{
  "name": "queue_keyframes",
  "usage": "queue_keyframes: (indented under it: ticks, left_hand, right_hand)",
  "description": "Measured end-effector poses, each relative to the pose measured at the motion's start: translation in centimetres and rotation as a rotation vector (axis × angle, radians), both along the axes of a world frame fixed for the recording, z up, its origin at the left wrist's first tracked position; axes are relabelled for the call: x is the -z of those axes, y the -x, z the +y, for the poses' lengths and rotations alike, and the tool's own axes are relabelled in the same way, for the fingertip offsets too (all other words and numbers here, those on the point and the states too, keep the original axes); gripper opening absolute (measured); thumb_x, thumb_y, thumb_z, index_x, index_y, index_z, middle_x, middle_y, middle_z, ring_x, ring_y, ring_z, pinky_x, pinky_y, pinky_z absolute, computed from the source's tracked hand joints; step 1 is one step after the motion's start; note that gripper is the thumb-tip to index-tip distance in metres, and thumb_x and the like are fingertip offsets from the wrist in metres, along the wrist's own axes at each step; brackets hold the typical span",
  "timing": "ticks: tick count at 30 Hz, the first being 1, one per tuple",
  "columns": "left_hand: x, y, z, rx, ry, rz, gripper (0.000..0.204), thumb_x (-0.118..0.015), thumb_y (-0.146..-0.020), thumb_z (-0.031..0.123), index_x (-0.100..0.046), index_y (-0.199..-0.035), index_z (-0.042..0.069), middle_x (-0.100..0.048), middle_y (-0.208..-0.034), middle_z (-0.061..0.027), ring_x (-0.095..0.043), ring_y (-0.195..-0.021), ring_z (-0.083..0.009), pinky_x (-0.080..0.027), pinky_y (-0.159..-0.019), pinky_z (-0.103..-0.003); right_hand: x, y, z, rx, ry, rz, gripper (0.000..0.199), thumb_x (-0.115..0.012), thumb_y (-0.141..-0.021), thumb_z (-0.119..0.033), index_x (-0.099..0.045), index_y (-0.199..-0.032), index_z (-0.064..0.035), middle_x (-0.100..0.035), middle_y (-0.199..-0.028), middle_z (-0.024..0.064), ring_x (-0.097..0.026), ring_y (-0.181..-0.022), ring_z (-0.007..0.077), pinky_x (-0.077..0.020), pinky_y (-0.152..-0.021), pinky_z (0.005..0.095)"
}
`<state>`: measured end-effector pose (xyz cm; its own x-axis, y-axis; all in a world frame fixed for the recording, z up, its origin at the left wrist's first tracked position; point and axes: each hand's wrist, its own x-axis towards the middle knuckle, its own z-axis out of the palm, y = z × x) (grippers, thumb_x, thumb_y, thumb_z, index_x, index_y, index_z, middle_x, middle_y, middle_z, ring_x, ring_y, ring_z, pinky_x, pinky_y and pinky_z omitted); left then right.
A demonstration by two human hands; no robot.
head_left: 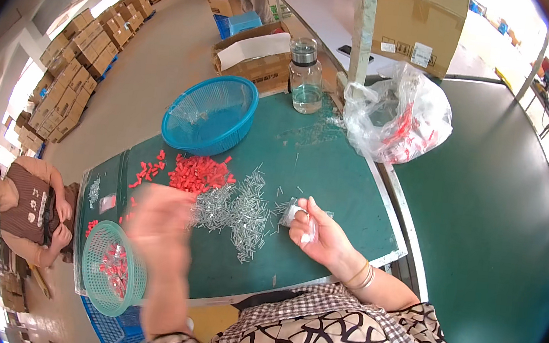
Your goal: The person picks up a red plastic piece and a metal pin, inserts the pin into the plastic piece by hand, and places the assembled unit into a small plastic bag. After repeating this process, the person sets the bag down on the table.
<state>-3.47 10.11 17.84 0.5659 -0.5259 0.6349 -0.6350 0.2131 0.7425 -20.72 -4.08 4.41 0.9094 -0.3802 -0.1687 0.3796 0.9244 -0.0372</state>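
Pinching a small clear bag (301, 220), the right hand (319, 233) nears metal pins (238, 213); the blurred left hand's (160, 223) grip is unclear.

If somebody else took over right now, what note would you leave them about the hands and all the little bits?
Left hand: blurred mid-move above the table, grip unclear.
Right hand: pinching a small clear bag.
Metal pins lie heaped mid-table, red caps just behind them.
Done: some red pieces sit in the small green basket.
Left: both loose piles remain; the blue basket looks empty.
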Motion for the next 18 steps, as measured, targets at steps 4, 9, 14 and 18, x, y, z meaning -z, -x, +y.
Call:
queue_keyframes:
  ticks: [4, 9, 14, 18]
  left_hand:
    - [10.9, 4.8, -2.0, 0.199, -0.325, -0.101, 0.014, -0.073, -0.076, 0.001, -0.069, -0.090, 0.004, -0.064, -0.077, -0.0050, -0.058, -0.061, -0.0108, -0.046, -0.056, -0.024]
    - [13.9, 6.2, -3.3, 0.193, -0.556, 0.004, 0.023, -0.072, -0.079, 0.005, -0.065, -0.100, 0.005, -0.067, -0.082, -0.0058, -0.061, -0.060, -0.0122, -0.048, -0.053, -0.027]
    - [17.8, 5.8, -3.9, 0.146, -0.405, 0.270, 0.014, -0.068, -0.083, -0.001, -0.062, -0.095, -0.001, -0.062, -0.079, -0.0024, -0.055, -0.062, -0.0053, -0.044, -0.055, -0.021]
    - [19.4, 5.8, -4.2, 0.138, -0.339, 0.329, 0.008, -0.066, -0.084, -0.003, -0.062, -0.092, -0.001, -0.058, -0.074, 0.0002, -0.051, -0.060, -0.0042, -0.040, -0.053, -0.019]
  right_hand:
    - [3.3, -1.5, -0.3, 0.085, 0.041, 0.060, 0.029, -0.059, -0.094, -0.017, -0.054, -0.121, -0.0071, -0.061, -0.081, 0.0025, -0.059, -0.077, 0.0151, -0.0511, -0.086, 0.0356]
    - [3.8, -1.7, -0.1, 0.148, 0.159, 0.051, 0.034, -0.056, -0.095, -0.014, -0.050, -0.127, -0.0056, -0.063, -0.091, 0.0054, -0.063, -0.092, 0.0214, -0.0490, -0.096, 0.0413]
    - [4.2, -2.7, 0.8, 0.195, 0.248, 0.112, 0.036, -0.056, -0.095, -0.014, -0.049, -0.129, -0.0048, -0.064, -0.104, 0.0097, -0.061, -0.101, 0.0239, -0.0494, -0.095, 0.0397]
    - [3.9, -3.4, 1.4, 0.199, 0.319, 0.259, 0.040, -0.056, -0.096, -0.016, -0.047, -0.133, -0.0039, -0.062, -0.111, 0.0126, -0.060, -0.104, 0.0231, -0.0496, -0.093, 0.0376]
